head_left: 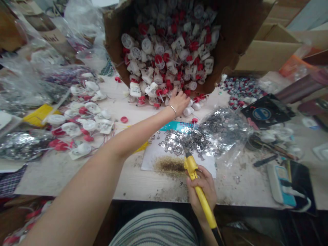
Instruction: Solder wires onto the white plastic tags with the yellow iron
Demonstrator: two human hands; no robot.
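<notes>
My left hand reaches to the lower lip of a tipped cardboard box full of white and red plastic parts. Its fingertips are among the parts, and whether they grip one is hidden. A yellow soldering tool lies in my right hand, fingers wrapped round it near the table's front edge. The tool's metal tip points at a pile of small silver metal pieces on a white sheet. Brown residue is spread on the sheet below the pile.
More white and red parts cover the table's left side, beside clear plastic bags. To the right are a plastic bag of metal pieces, a black square with a blue disc, and a white and blue power strip.
</notes>
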